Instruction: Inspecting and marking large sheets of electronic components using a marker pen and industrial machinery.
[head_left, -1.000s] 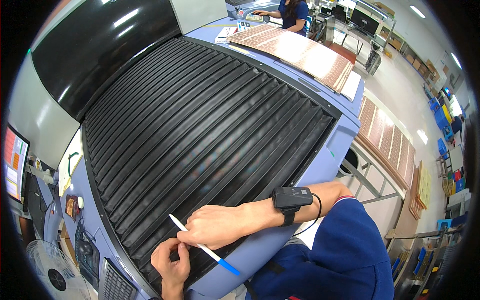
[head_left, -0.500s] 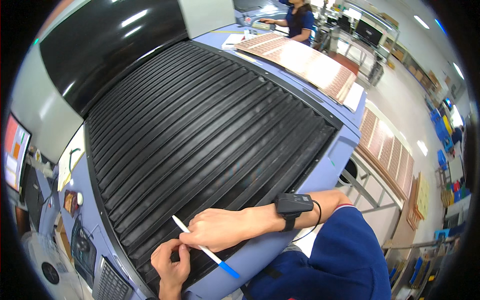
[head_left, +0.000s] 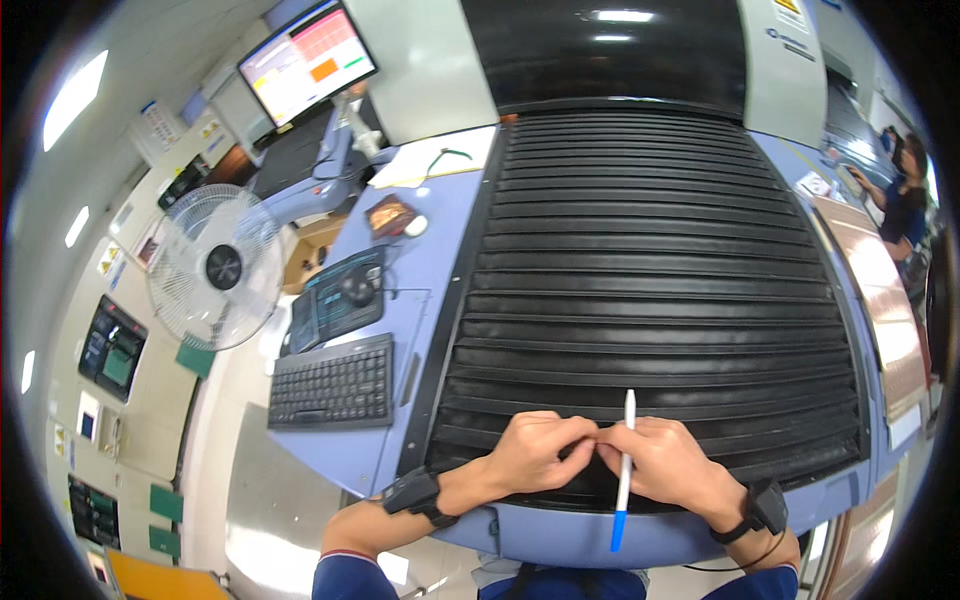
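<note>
My right hand (head_left: 665, 462) is closed on a white pen (head_left: 625, 484) with a blue end. The pen stands nearly lengthwise, its blue end toward me and its white end pointing away. My left hand (head_left: 540, 452) is curled, thumb and fingertips pinched together against the fingertips of the right. Whatever lies between them, if anything, is too small or hidden to make out. Both hands are over the near end of a black ribbed bellows cover (head_left: 650, 290) on a machine bed. A black device is strapped to each wrist.
Left of the bellows, the blue-grey ledge holds a keyboard (head_left: 333, 383), a mouse (head_left: 357, 288) and a dark red object (head_left: 390, 215). A fan (head_left: 222, 267) and a monitor (head_left: 308, 62) stand beyond. Copper-coloured panels (head_left: 870, 270) lie along the right side, near another person (head_left: 903, 195).
My view has swung left, bringing the keyboard, fan and monitor fully into sight. Both hands stay together at the near end of the bellows, with the pen still in the right.
</note>
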